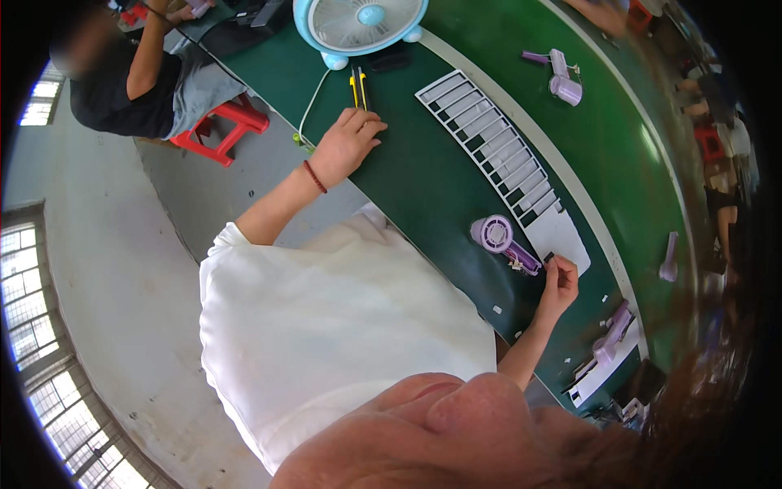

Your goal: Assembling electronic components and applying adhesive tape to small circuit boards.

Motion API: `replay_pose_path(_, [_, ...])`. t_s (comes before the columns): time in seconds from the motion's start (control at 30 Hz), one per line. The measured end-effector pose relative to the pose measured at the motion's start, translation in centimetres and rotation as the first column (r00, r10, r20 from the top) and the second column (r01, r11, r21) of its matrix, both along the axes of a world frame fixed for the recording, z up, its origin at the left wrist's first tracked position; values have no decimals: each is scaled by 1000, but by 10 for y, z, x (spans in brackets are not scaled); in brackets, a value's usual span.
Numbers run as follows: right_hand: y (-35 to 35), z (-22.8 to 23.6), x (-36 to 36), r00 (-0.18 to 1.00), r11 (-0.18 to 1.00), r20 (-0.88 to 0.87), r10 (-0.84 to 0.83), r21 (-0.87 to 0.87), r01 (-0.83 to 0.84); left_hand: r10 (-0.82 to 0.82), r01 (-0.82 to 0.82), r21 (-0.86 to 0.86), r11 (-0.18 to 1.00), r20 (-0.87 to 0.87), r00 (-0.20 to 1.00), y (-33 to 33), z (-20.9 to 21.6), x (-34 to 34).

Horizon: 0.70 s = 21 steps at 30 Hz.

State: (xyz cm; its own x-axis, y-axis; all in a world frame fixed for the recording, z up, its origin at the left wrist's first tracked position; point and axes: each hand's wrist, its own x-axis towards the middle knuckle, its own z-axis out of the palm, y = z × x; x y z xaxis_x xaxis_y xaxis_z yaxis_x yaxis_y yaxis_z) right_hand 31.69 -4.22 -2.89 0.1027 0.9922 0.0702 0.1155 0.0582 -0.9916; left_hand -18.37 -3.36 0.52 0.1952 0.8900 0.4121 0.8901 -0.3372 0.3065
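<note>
Head view: your right hand point(559, 285) pinches a small dark part point(549, 257) just beside the lilac handheld fan point(498, 239) lying on the green bench point(423, 179), at the near end of the white slotted tray point(497, 151). Your left hand point(349, 143), loosely curled and empty, rests well apart from that fan, near 2 yellow-handled tools point(358, 88). The part looks not yet fitted; assembly seems partway.
</note>
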Motion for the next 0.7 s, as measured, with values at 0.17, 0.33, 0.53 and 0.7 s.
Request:
replay_pose_path(0.17, [-7,6,0,995,997,54,-78,26,77,68,-48,115,992,-177,982,36,-4,-24])
replay_pose_path(0.33, [-19,38,-19,980,980,101,-173,114,161,-369,353,168,920,73,927,57,58,64])
replay_pose_path(0.53, [-34,50,-42,933,976,294,-210,117,183,-900,901,-161,403,112,422,64,49,195])
replay_pose_path(0.7, [-29,59,-45,897,961,359,-259,184,204,-867,867,20,498,3,498,53,13,236])
